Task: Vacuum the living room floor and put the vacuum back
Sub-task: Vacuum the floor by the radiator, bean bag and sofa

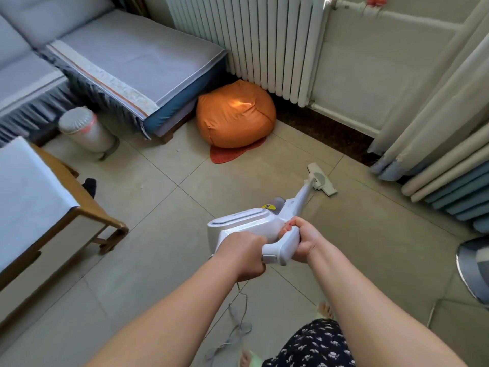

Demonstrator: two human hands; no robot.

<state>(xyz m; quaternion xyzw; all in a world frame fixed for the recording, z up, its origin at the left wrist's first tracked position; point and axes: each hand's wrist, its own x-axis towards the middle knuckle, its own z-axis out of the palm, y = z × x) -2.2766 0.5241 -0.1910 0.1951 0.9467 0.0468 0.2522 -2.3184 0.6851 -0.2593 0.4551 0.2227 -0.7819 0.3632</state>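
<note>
Gripping the handle of the white vacuum (254,223), the left hand (242,256) is curled round its rear end and the right hand (304,241) is clamped on its front; the hands are set close together. The wand is angled down to the floor head (322,180), which is laid flat on the tiled floor (158,207). A grey cord (235,321) is trailed below. Beyond are seen an orange beanbag (235,115), a radiator (254,38), curtains (436,115), a sofa (111,62) and a wooden table (39,197)
</note>
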